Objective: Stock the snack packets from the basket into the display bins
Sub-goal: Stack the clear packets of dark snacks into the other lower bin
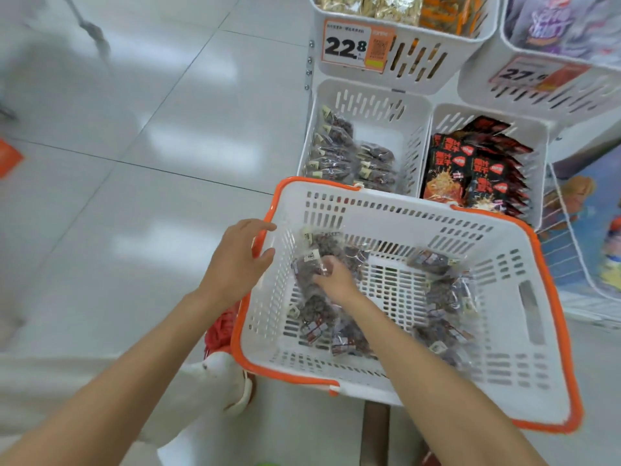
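Your right grip (336,280) is closed on a clear snack packet (314,260) at the 9 o'clock side of the basket (524,264), and your left grip (235,260) clasps the orange rim (259,238). The slick film may slip, or drag neighbouring packets out, on the lift to the part-filled bin (379,136) at 12 o'clock. Count: one basket, four bins, roughly a dozen loose packets (blurred).
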`<state>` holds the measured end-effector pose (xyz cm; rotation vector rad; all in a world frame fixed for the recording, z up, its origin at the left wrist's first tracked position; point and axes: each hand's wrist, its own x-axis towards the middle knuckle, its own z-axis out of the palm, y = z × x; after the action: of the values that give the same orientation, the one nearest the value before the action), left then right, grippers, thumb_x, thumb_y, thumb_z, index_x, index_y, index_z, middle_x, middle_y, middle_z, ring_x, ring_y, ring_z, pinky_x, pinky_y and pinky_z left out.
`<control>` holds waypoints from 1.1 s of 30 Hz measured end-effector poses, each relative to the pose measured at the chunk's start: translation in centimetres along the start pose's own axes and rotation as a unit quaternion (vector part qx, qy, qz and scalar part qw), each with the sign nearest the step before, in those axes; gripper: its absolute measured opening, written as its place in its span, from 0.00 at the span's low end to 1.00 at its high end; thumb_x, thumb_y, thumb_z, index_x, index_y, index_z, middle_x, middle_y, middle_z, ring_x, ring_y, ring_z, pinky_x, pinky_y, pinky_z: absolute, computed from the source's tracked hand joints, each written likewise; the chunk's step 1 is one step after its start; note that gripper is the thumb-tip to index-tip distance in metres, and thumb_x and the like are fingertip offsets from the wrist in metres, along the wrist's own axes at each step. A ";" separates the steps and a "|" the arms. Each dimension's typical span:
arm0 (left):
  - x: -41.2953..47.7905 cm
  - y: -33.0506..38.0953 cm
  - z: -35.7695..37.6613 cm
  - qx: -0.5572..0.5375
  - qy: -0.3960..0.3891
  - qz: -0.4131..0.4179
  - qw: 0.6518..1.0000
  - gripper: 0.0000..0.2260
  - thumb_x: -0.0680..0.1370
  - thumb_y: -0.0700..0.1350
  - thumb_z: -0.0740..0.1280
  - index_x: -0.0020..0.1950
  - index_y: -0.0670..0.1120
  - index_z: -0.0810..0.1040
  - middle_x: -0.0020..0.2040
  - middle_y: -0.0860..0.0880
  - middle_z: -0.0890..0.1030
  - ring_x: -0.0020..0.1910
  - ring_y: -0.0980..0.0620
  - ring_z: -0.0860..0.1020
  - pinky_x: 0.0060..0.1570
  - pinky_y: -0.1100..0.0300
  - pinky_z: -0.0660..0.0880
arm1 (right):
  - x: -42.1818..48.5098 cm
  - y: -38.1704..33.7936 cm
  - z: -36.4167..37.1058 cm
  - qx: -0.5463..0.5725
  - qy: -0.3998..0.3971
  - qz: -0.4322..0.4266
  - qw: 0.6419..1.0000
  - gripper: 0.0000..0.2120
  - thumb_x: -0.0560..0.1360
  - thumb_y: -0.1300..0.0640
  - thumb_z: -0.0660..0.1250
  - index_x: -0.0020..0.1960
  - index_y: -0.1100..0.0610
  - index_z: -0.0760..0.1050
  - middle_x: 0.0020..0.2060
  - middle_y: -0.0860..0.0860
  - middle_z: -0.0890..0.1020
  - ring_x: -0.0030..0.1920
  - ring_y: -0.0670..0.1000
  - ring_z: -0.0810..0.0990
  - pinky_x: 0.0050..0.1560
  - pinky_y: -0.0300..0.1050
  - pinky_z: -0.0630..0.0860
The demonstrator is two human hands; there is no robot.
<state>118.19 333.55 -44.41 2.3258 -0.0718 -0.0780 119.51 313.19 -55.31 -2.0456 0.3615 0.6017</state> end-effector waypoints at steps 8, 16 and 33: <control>3.1 4.8 2.8 -0.204 -0.124 -0.049 0.970 0.31 0.70 0.46 0.79 0.70 0.48 0.72 0.60 0.50 0.80 0.54 0.53 0.80 0.54 0.58 0.76 | -5.5 -7.4 -10.5 0.123 -0.087 -0.182 0.972 0.14 0.78 0.59 0.69 0.63 0.51 0.77 0.57 0.47 0.82 0.54 0.45 0.82 0.51 0.37 0.78; 3.7 1.5 0.3 -0.243 0.036 -0.129 0.961 0.14 0.70 0.42 0.78 0.53 0.42 0.80 0.46 0.49 0.85 0.44 0.52 0.84 0.44 0.60 0.81 | -0.9 2.9 -1.6 -0.217 -0.200 -0.088 0.951 0.38 0.77 0.46 0.69 0.80 0.46 0.52 0.79 0.49 0.56 0.78 0.53 0.57 0.77 0.55 0.57; 2.8 3.2 0.8 -0.340 0.047 -0.145 0.928 0.16 0.76 0.44 0.73 0.59 0.44 0.71 0.49 0.47 0.84 0.47 0.50 0.84 0.48 0.49 0.81 | -3.2 -4.1 -10.8 0.007 -0.064 -0.169 0.983 0.11 0.76 0.56 0.72 0.35 0.53 0.77 0.30 0.45 0.72 0.31 0.43 0.69 0.37 0.35 0.66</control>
<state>120.81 330.55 -42.74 1.6247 0.3056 -0.1191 121.75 306.15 -45.92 -1.9828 -0.0598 0.5145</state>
